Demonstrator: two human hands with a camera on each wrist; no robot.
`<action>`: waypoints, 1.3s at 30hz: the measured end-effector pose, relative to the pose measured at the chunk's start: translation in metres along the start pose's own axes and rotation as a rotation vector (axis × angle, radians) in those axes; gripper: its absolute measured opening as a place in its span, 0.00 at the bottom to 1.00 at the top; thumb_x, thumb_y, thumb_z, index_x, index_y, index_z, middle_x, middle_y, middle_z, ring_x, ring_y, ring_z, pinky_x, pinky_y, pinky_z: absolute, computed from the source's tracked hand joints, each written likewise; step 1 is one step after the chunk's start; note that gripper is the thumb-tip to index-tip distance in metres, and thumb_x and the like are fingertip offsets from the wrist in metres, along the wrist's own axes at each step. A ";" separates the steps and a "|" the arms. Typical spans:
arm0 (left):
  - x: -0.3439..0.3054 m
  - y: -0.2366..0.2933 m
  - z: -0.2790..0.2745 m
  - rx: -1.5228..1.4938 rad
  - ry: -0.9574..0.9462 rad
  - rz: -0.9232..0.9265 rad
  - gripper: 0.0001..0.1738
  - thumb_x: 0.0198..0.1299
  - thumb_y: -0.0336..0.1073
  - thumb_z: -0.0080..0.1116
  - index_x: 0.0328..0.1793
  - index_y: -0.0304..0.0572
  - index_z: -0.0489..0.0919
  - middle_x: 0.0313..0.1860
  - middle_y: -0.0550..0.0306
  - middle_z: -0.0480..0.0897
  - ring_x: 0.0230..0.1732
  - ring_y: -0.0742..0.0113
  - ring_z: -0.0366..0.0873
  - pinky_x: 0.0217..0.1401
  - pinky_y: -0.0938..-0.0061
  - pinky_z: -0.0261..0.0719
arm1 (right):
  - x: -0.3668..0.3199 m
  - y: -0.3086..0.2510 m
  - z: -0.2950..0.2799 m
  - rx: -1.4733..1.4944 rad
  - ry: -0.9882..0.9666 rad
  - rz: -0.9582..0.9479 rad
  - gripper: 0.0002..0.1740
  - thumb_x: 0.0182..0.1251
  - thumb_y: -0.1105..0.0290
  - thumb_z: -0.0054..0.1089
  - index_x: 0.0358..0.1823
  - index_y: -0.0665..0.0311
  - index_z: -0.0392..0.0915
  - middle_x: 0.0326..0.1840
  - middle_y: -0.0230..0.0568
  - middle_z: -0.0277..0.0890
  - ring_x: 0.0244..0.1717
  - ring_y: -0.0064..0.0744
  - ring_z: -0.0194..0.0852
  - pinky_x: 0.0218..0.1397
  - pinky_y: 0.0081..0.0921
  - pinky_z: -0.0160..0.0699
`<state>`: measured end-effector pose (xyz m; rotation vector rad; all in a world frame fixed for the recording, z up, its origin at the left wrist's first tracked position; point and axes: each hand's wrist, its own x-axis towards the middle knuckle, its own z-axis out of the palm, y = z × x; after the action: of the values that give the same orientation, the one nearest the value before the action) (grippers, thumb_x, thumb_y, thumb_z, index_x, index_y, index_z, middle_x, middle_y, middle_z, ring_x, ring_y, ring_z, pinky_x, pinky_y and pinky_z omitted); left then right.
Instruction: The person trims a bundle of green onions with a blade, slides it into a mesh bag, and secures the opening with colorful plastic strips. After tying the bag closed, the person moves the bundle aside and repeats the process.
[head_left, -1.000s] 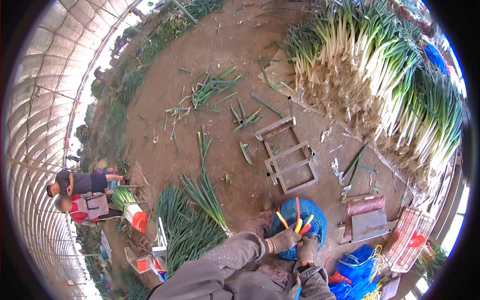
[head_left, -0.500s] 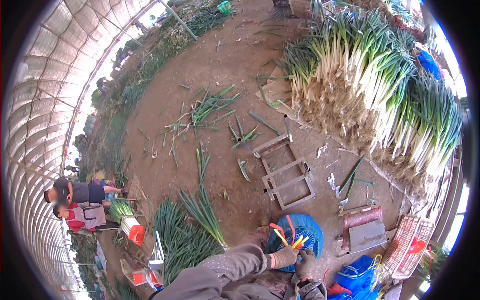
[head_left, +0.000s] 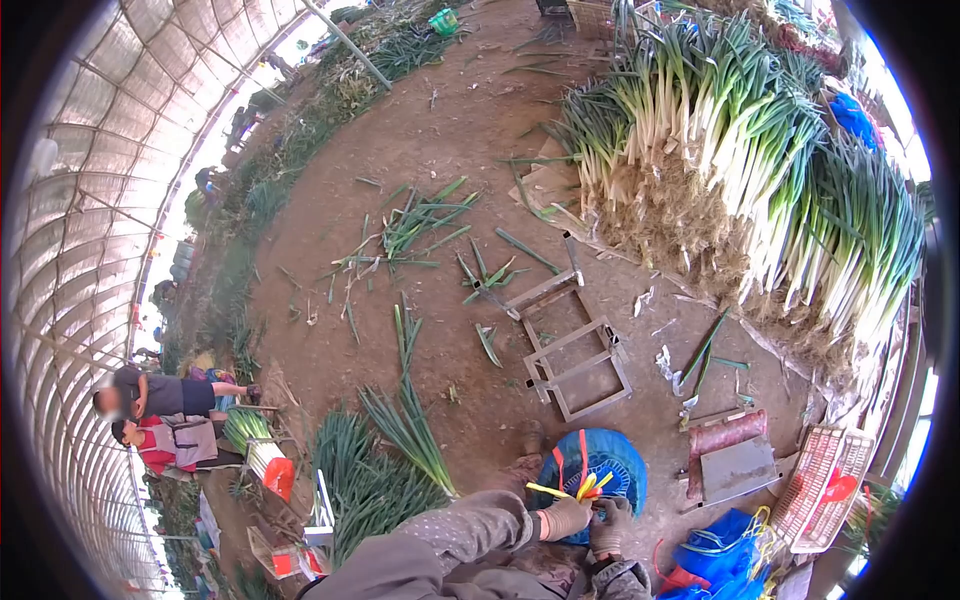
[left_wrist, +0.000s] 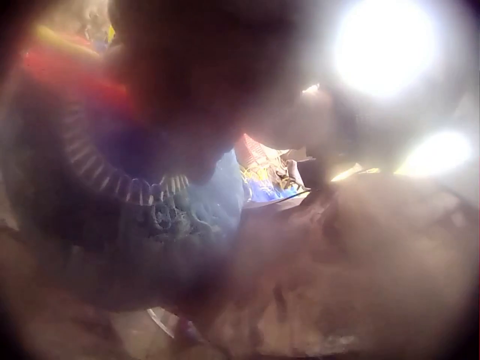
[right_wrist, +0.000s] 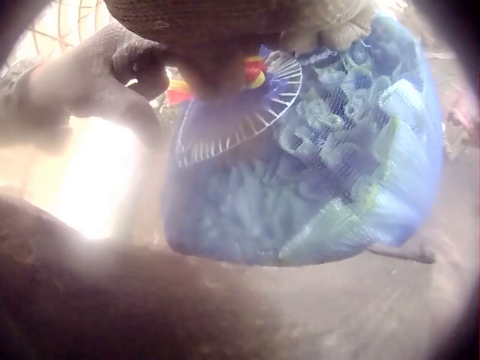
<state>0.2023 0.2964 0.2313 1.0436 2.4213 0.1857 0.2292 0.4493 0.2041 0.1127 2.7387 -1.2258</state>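
Observation:
My gloved left hand [head_left: 567, 518] grips a bunch of red and yellow strips [head_left: 582, 487] whose free ends fan out above the fingers. Close beside it, the gloved right hand [head_left: 612, 527] has its fingers curled at the lower part of the strips; the grip is partly hidden. Just beyond both hands sits a rounded blue mesh bundle [head_left: 630, 470]. In the right wrist view the bundle [right_wrist: 352, 172] shows crumpled netting and a slotted ring, with red and yellow strip ends [right_wrist: 256, 73] above the ring. The left wrist view is dark and blurred.
A metal frame [head_left: 575, 365] lies on the dirt floor ahead. Leeks [head_left: 720, 150] stand in a large heap at the right; more lie in a green pile [head_left: 375, 480] at the left. A crate [head_left: 830, 485] and blue netting [head_left: 725, 550] lie right. Two people [head_left: 165, 420] are far left.
The strips have tilted and spread leftward, with one yellow strip now pointing left and red ones bending over. Both hands stay close together over the blue bundle. The head view has shifted slightly.

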 end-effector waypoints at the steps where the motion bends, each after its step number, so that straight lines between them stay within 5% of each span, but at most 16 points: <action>1: -0.001 -0.001 0.000 -0.015 -0.023 0.011 0.13 0.62 0.29 0.54 0.48 0.29 0.83 0.40 0.42 0.85 0.28 0.54 0.87 0.25 0.64 0.83 | 0.000 0.000 0.000 -0.016 -0.002 -0.001 0.11 0.47 0.73 0.73 0.34 0.56 0.84 0.40 0.40 0.77 0.47 0.49 0.75 0.52 0.43 0.72; 5: 0.003 -0.004 -0.005 -0.110 -0.046 -0.005 0.11 0.62 0.33 0.60 0.47 0.33 0.81 0.38 0.41 0.85 0.30 0.49 0.88 0.29 0.60 0.84 | -0.002 0.002 0.003 0.005 0.005 -0.003 0.13 0.45 0.71 0.74 0.35 0.55 0.84 0.40 0.40 0.77 0.47 0.49 0.75 0.52 0.44 0.71; 8: 0.016 -0.022 -0.053 -0.411 -0.334 -0.040 0.20 0.58 0.40 0.70 0.50 0.36 0.78 0.36 0.42 0.86 0.34 0.44 0.88 0.35 0.56 0.85 | -0.003 0.002 0.001 0.000 -0.004 -0.004 0.13 0.47 0.70 0.74 0.36 0.54 0.84 0.41 0.40 0.78 0.48 0.48 0.75 0.53 0.44 0.70; 9: 0.017 -0.028 -0.033 -0.482 -0.273 -0.065 0.29 0.51 0.46 0.77 0.51 0.36 0.75 0.36 0.43 0.87 0.38 0.42 0.88 0.40 0.55 0.85 | -0.004 0.001 -0.003 0.011 -0.033 0.010 0.13 0.48 0.69 0.73 0.38 0.53 0.84 0.42 0.40 0.78 0.49 0.48 0.75 0.54 0.45 0.69; 13: 0.018 -0.021 -0.043 -0.270 -0.375 0.130 0.25 0.56 0.42 0.71 0.54 0.35 0.79 0.38 0.44 0.87 0.40 0.43 0.88 0.40 0.56 0.85 | -0.003 -0.002 -0.004 -0.021 -0.080 0.011 0.12 0.51 0.68 0.72 0.39 0.51 0.84 0.44 0.39 0.78 0.51 0.47 0.75 0.56 0.45 0.68; 14: 0.026 -0.009 -0.008 -0.174 -0.465 0.081 0.19 0.62 0.37 0.63 0.56 0.33 0.81 0.40 0.43 0.87 0.42 0.45 0.88 0.38 0.56 0.85 | -0.003 -0.004 -0.004 -0.046 -0.079 0.010 0.12 0.51 0.68 0.72 0.39 0.51 0.84 0.44 0.39 0.79 0.51 0.47 0.75 0.56 0.45 0.68; 18: 0.015 0.005 0.012 -0.032 -0.289 0.084 0.18 0.63 0.32 0.56 0.56 0.29 0.83 0.40 0.41 0.86 0.37 0.49 0.89 0.36 0.58 0.86 | -0.006 -0.009 -0.003 -0.124 -0.070 0.006 0.13 0.51 0.67 0.72 0.40 0.49 0.84 0.45 0.37 0.79 0.51 0.46 0.76 0.57 0.45 0.69; 21: 0.004 0.003 0.022 -0.136 -0.128 -0.067 0.15 0.63 0.33 0.56 0.50 0.30 0.86 0.40 0.42 0.86 0.35 0.49 0.89 0.36 0.60 0.86 | -0.009 0.000 -0.001 -0.113 -0.052 -0.056 0.14 0.52 0.66 0.72 0.41 0.49 0.84 0.45 0.36 0.79 0.51 0.46 0.76 0.57 0.45 0.69; 29: 0.022 -0.015 -0.012 -0.336 -0.469 -0.084 0.13 0.58 0.31 0.60 0.47 0.38 0.88 0.40 0.46 0.89 0.44 0.48 0.89 0.41 0.54 0.86 | -0.015 0.001 -0.005 -0.138 -0.063 -0.095 0.18 0.50 0.63 0.74 0.44 0.49 0.81 0.45 0.37 0.79 0.50 0.47 0.76 0.56 0.47 0.69; 33: 0.004 0.003 0.032 -0.173 -0.345 -0.060 0.13 0.53 0.33 0.63 0.44 0.39 0.88 0.40 0.43 0.88 0.45 0.45 0.88 0.44 0.51 0.85 | -0.016 0.004 -0.004 -0.117 -0.069 -0.079 0.18 0.49 0.64 0.73 0.43 0.49 0.81 0.45 0.38 0.78 0.49 0.47 0.75 0.56 0.48 0.68; 34: 0.012 0.004 -0.003 -0.288 -0.474 -0.170 0.16 0.51 0.37 0.68 0.46 0.41 0.89 0.41 0.46 0.89 0.48 0.47 0.88 0.48 0.54 0.85 | -0.014 0.005 -0.003 -0.119 -0.081 -0.076 0.17 0.49 0.63 0.73 0.42 0.49 0.81 0.45 0.38 0.78 0.49 0.47 0.75 0.55 0.48 0.68; 39: 0.021 -0.023 0.008 -0.742 -0.498 -0.088 0.21 0.48 0.46 0.72 0.44 0.41 0.88 0.41 0.47 0.89 0.42 0.46 0.86 0.44 0.54 0.81 | -0.013 0.004 -0.010 -0.129 -0.115 -0.096 0.20 0.45 0.64 0.76 0.42 0.48 0.82 0.44 0.38 0.78 0.49 0.47 0.74 0.56 0.47 0.68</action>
<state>0.1785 0.2949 0.2090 0.5503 1.7147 0.6487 0.2419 0.4596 0.2101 -0.1000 2.7410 -1.0392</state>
